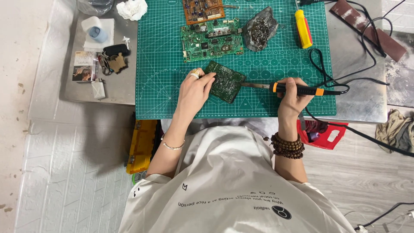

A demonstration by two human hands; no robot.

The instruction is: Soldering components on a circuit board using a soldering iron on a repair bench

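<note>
The bench (358, 51) is a grey metal top, and on it lies a large green cutting mat (164, 86) with a white grid. Near the front edge of the mat, the small dark green circuit board (224, 81) is the thing in work. It lies tilted on the mat. The left hand (194, 88) presses on its left edge with the fingers closed on the board. The right hand (293, 97) has the fingers wrapped around the black and orange soldering iron (297, 89), and the metal tip touches the right edge of the board.

I judge the work is in the middle: the iron is on the board, and 2 other boards wait behind it untouched, a bigger green circuit board (211, 39) and an orange-brown circuit board (202, 9) at the far edge. Beside them lies a grey clump of metal scraps (260, 29), maybe removed parts, but this I cannot tell for sure.

For packages: left of the mat there is a small flat rectangular packet (83, 66) with a dark picture and a pale band, a roll of white tape (95, 29) on a white cloth, and a small clear plastic pouch (98, 89). Below the bench edge, on the right, hangs a red plastic bag (327, 134).
</note>
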